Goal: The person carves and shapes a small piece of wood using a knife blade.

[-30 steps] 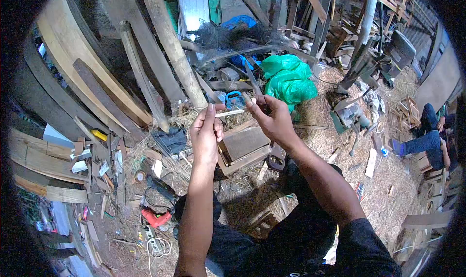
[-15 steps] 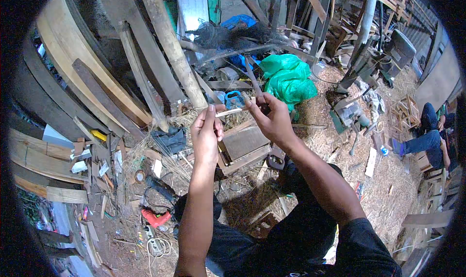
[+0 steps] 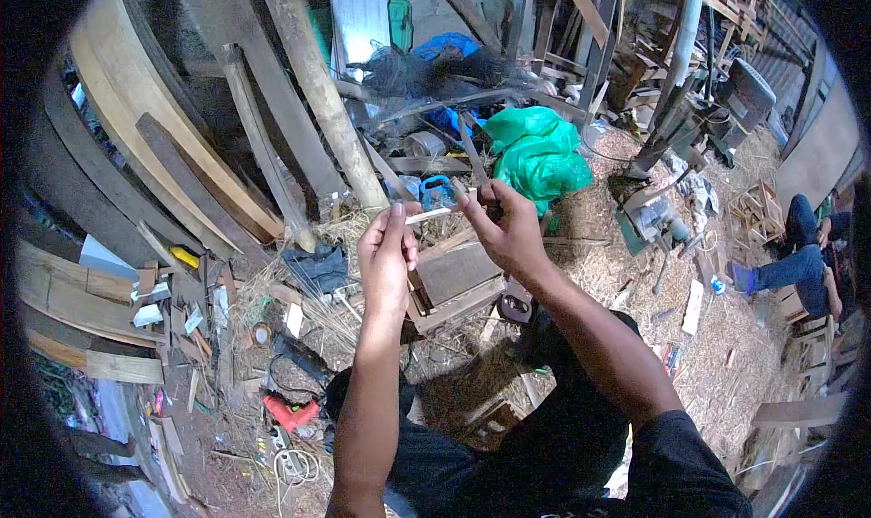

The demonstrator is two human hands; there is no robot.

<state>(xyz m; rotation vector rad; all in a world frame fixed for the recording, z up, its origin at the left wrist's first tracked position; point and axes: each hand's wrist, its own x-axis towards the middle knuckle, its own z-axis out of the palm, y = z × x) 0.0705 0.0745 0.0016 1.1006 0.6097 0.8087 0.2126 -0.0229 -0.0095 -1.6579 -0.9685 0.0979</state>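
Pinching a thin pale wooden strip (image 3: 430, 215), left hand (image 3: 385, 250) stands apart from right hand (image 3: 510, 226) (grip unclear), above a brown rectangular wooden box's (image 3: 458, 275) edge.

The left hand (image 3: 384, 262) pinches a pale wooden strip (image 3: 430, 215), its end by the right hand (image 3: 510, 230). A wooden box (image 3: 459, 274) sits below.

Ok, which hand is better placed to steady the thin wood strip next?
Probably the left: the left hand pinches one end of the thin wood strip. The right hand has its fingertips near the other end; whether they touch is unclear.
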